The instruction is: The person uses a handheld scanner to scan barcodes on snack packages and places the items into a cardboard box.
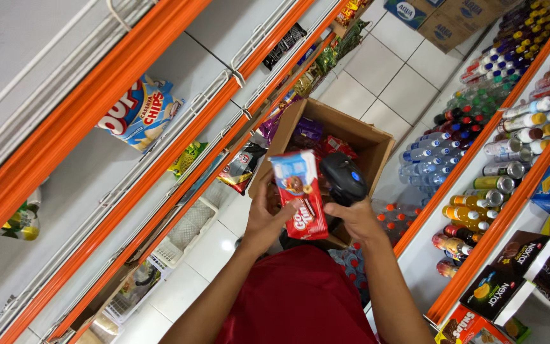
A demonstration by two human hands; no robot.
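Centre frame, my left hand is clamped on a red snack packet, held upright. My right hand grips a black handheld scanner just beside it, above an open cardboard box of snacks.

White tiled floor between orange-edged shelves of snacks and bottled drinks.

This is a small grocery shop: orange-edged shelves line a narrow tiled aisle, one side carrying snack bags, the other rows of bottled drinks, with a cardboard restocking box between them.
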